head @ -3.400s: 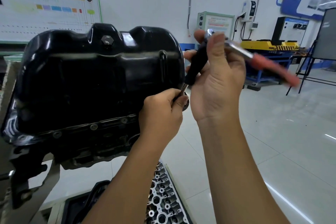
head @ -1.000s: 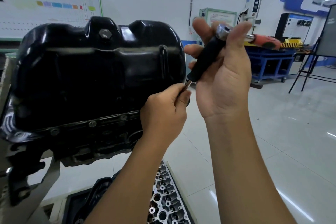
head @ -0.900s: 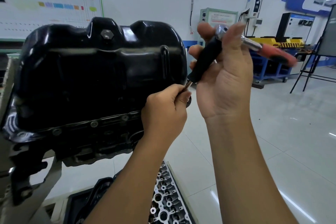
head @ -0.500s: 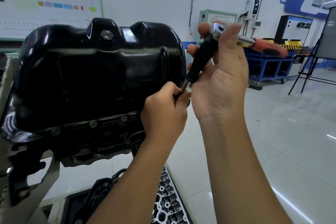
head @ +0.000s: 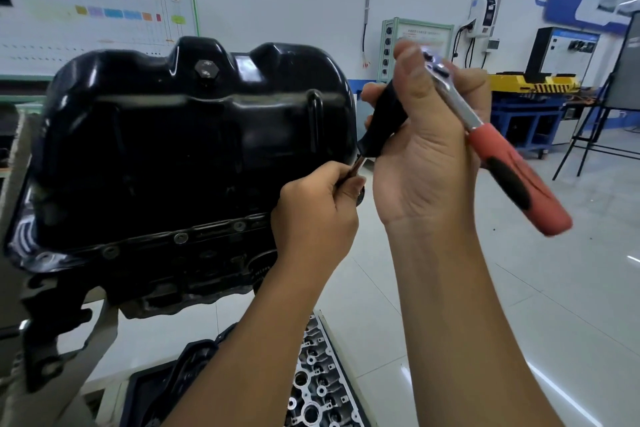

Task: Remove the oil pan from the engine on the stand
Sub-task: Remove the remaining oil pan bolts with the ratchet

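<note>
Oil pan [head: 194,149], black and glossy, sits uppermost on the inverted engine [head: 180,274] held in the stand [head: 59,354]; flange bolts [head: 180,238] show along its near edge, so the pan is likely not free yet. Open floor [head: 519,288] lies right of the engine, ample room to swing; the pan's right wall is close beside the tool, so a wide swing left would strike it. Right hand [head: 429,149] is curled around the black extension bar [head: 381,125], with the ratchet [head: 485,135] head at its fingertips and the red handle pointing down-right. Left hand [head: 315,218] is closed in a pinch on the lower shank of the bar at the pan's right corner; the socket and bolt there are hidden behind it. Risks, as judged: socket tilting off the bolt head and rounding it if the bar leans; left fingers nipped against the flange; a loosened bolt dropping toward the cylinder head [head: 318,385] lying below.
</note>
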A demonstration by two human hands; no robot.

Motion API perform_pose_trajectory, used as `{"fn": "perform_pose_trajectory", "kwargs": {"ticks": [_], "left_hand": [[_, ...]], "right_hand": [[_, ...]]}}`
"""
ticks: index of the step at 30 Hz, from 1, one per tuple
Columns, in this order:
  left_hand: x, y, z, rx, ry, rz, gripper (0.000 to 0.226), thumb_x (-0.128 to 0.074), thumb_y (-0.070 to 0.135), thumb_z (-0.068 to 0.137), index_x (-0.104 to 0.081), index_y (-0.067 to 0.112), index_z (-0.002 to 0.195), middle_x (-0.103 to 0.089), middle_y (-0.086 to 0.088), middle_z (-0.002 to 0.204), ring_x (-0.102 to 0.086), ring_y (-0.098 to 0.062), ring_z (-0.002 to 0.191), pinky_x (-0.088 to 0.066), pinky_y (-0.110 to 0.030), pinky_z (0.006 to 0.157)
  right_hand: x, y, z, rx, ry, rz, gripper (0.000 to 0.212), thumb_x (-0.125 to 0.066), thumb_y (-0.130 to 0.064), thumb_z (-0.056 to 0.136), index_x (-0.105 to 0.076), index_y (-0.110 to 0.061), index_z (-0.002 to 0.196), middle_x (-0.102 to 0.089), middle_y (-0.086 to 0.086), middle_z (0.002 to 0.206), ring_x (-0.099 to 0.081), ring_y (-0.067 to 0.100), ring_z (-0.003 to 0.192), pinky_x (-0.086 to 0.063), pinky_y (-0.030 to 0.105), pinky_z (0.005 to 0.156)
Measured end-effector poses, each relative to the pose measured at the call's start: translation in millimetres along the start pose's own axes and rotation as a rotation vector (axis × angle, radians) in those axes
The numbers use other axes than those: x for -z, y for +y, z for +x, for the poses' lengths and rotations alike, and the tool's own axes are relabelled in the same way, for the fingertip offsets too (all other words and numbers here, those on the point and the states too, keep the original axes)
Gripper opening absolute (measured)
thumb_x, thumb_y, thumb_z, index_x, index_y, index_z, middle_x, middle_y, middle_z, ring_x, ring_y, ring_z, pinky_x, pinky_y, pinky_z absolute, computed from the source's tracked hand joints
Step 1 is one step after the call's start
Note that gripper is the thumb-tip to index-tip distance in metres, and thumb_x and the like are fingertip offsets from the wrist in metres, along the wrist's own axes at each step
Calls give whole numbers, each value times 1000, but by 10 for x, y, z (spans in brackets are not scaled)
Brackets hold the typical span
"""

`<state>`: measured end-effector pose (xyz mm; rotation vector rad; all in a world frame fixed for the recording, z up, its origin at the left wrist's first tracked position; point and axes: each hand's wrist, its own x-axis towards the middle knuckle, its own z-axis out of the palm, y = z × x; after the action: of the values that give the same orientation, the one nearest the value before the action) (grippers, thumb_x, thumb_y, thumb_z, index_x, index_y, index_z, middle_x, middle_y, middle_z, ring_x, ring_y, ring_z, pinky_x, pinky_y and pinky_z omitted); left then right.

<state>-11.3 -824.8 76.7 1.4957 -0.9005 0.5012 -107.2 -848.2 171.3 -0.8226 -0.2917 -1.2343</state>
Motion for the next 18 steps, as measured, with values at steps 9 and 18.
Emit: {"fn": "perform_pose_trajectory", "kwargs": {"ticks": [9, 18], "left_hand": [[-8, 19, -10, -34, 80, 57, 28, -61, 47, 89, -50, 27, 72, -52, 13, 53, -38, -11, 46, -36, -30, 44], [49, 6, 1, -38, -54, 9, 26, -52, 53, 91, -65, 30, 89, -60, 14, 60, -58, -11, 51, -52, -36, 52]], "right_hand": [[-16, 21, -43, -12, -48, -29, 16, -70, -9, 93, -55, -12, 98, -74, 10, 100, -67, 28, 76, -55, 39, 73], [-6, -14, 4, -71, -70, -61, 15, -52, -25, 107, -57, -15, 98, -76, 11, 104, -66, 20, 67, -49, 25, 59]]}}
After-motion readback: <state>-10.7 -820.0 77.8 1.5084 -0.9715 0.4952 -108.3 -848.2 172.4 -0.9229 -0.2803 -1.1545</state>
